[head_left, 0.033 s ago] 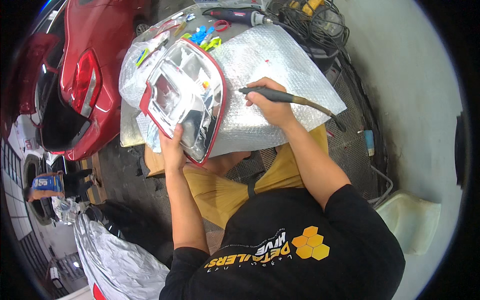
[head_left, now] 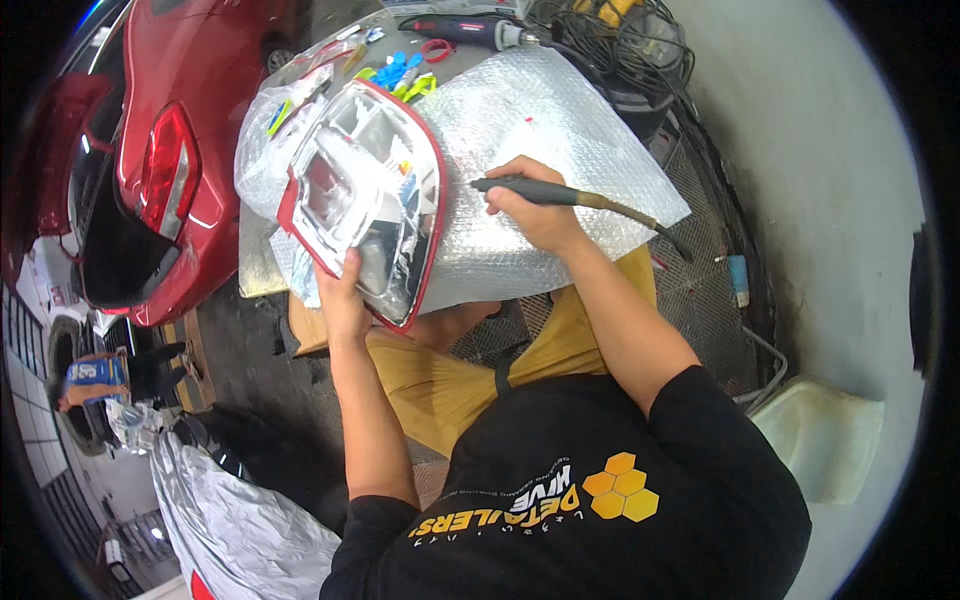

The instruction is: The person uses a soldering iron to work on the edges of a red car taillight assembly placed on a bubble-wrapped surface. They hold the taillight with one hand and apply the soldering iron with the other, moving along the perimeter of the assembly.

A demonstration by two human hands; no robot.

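Note:
A car tail lamp housing (head_left: 365,190) with a red rim and a chrome reflector inside lies tilted on a sheet of bubble wrap (head_left: 570,120). My left hand (head_left: 343,295) grips the lamp's near edge from below. My right hand (head_left: 535,212) holds a dark pen-shaped grinding handpiece (head_left: 545,191), like a pencil. Its tip points left and sits just off the lamp's right rim. A flexible shaft (head_left: 640,217) runs from the handpiece to the right across the wrap.
A red car (head_left: 170,150) with its boot open stands at the left. A power tool (head_left: 470,30), coloured plastic clips (head_left: 400,70) and tangled cables (head_left: 600,40) lie at the table's far end. A white plastic seat (head_left: 820,435) is at the right, a silver cover (head_left: 230,520) lower left.

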